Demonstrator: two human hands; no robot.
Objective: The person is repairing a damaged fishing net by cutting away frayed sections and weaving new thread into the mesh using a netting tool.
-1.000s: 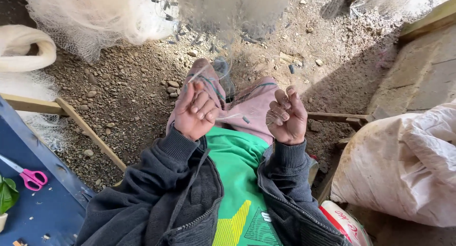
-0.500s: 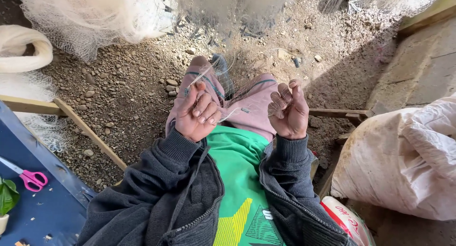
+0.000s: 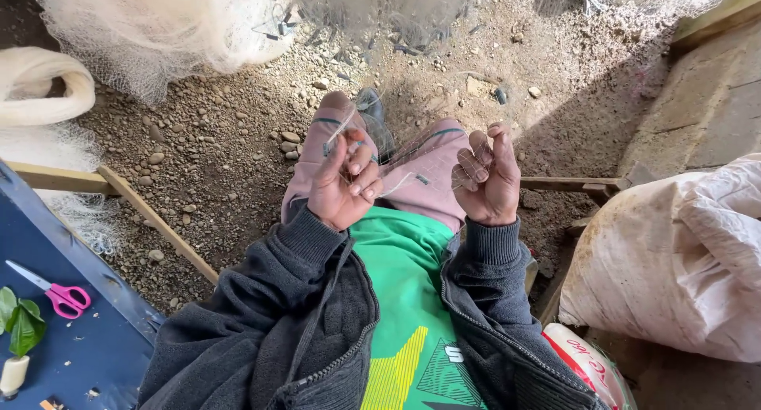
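Observation:
A thin, nearly clear fishing net (image 3: pixel 412 168) lies across my knees in pink trousers (image 3: pixel 432 180). My left hand (image 3: pixel 341 188) is raised palm toward me, its fingers pinching strands of the net and a fine line. My right hand (image 3: pixel 485 176) is a little apart to the right, fingers curled around mesh wound over them. A taut line runs between the two hands. Dark jacket sleeves cover both wrists over a green shirt.
A heap of white net (image 3: pixel 158 30) lies on the gravel ahead, with a white rolled bundle (image 3: pixel 40 81) at the left. Pink scissors (image 3: pixel 59 295) rest on a blue surface (image 3: pixel 87 354). A wooden frame (image 3: pixel 151 220) and a white sack (image 3: pixel 682 267) flank me.
Both hands have shifted slightly on the net, the left fingers opening upward a little. The view has tilted marginally; the net stays stretched between the hands.

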